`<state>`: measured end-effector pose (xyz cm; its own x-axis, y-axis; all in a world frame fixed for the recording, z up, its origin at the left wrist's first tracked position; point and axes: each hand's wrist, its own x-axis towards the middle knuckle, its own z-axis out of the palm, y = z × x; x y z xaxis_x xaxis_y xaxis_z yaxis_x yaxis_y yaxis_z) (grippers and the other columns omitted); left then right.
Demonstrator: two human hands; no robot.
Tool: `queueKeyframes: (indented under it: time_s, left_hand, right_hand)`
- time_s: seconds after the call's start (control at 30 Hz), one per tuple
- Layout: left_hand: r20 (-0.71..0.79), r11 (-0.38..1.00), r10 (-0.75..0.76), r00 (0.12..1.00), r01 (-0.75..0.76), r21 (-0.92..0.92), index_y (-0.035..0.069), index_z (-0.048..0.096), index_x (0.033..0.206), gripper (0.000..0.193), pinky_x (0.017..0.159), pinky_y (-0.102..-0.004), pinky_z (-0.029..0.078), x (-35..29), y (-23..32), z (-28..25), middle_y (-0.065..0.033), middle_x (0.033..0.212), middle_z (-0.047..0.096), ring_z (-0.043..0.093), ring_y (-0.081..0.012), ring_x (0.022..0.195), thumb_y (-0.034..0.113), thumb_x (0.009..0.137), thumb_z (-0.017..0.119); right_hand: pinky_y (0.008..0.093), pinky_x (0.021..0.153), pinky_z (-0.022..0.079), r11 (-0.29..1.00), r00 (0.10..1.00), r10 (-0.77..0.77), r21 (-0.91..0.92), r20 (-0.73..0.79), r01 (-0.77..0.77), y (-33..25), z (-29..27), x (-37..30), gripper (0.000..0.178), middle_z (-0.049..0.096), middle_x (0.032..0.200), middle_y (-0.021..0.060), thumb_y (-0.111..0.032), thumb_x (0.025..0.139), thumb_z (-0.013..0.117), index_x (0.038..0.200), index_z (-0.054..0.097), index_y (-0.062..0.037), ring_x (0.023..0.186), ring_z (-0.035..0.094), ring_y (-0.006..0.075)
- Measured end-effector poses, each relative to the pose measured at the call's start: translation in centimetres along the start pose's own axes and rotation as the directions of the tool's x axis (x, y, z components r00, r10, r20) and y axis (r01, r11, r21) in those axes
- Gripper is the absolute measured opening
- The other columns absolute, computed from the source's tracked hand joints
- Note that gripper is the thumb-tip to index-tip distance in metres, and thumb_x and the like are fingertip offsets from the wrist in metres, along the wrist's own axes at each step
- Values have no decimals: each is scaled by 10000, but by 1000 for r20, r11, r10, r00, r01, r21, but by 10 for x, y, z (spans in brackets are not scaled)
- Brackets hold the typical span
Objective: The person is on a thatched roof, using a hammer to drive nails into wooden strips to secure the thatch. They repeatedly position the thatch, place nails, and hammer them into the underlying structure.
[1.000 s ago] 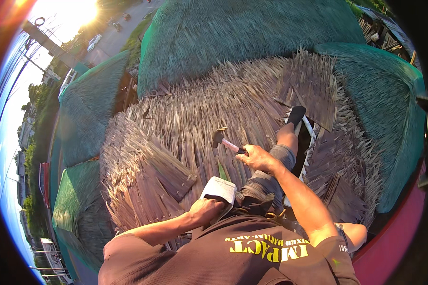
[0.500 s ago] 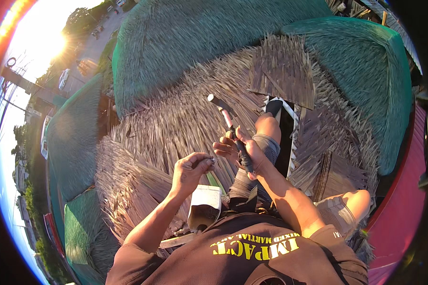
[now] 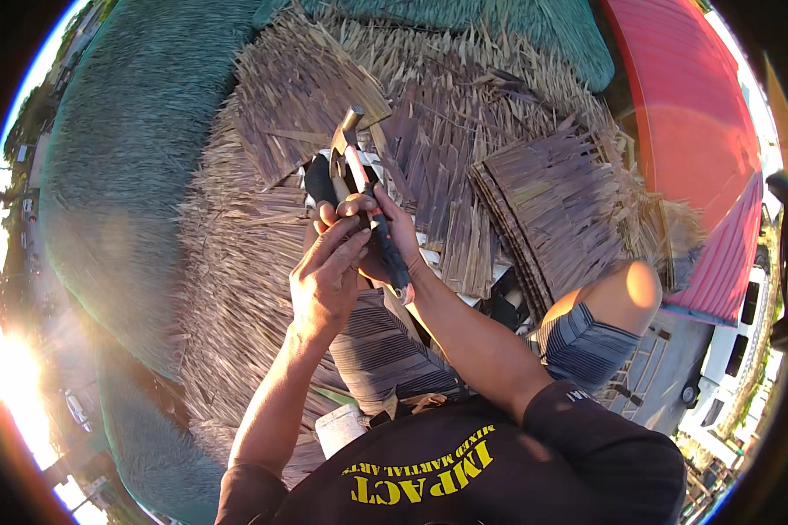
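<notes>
A claw hammer (image 3: 348, 144) with a metal head and a dark-wrapped handle rises in front of me, head up and away. My right hand (image 3: 398, 229) is closed around the wrapped handle. Close against it, my left hand (image 3: 322, 276) has its fingers drawn together in a pinch near the right fingertips. Whatever it may hold is too small to make out. Beyond the hands lies a dried-leaf thatch panel (image 3: 298, 92) over the thatched roof (image 3: 236, 254). My dark-shod foot (image 3: 320, 179) rests by a gap beneath the hammer.
A stack of thatch panels (image 3: 552, 206) lies to the right, by my bent knee (image 3: 635, 289). Green netting (image 3: 131, 175) covers thatch on the left and far side. A red metal roof (image 3: 692, 114) stands at right. A white container (image 3: 337, 429) sits at my waist.
My view has swung to the right, bringing the panel stack and red roof further in. My left hand has come over to meet the right hand, which still holds the hammer.
</notes>
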<state>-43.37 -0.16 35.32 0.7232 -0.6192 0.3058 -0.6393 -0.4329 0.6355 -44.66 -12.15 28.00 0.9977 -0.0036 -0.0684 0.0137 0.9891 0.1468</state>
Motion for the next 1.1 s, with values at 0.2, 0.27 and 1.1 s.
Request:
queueKeyframes:
  time_s: [0.2, 0.27, 1.1]
  left_hand:
    - [375, 976, 30, 926, 53, -210, 77, 735, 1119, 263, 734, -295, 551, 99, -22, 86, -91, 889, 667, 702, -196, 829, -29, 884, 687]
    - [415, 868, -116, 902, 295, -400, 22, 702, 1163, 206, 738, -270, 549, 113, -36, 124, -72, 948, 712, 689, -131, 872, 24, 968, 637]
    - [646, 591, -428, 633, 736, -330, -10, 703, 1017, 156, 770, -259, 493, -41, -80, 284, -15, 878, 681, 596, -88, 823, 108, 916, 697]
  right_hand:
    - [469, 1008, 498, 955, 957, -288, 81, 38, 284, -122, -38, 24, 460, 669, 906, 97, -444, 1062, 397, 799, 548, -98, 1063, 661, 304]
    - [473, 1001, 502, 956, 957, -289, -62, -30, 287, -152, -52, 19, 454, 697, 929, 90, -465, 1051, 428, 827, 597, -108, 1055, 669, 280]
    - [535, 824, 522, -195, 383, -835, -439, -394, -877, -284, -218, -151, 550, 687, 966, 302, -338, 807, 828, 1099, 591, 63, 978, 655, 483]
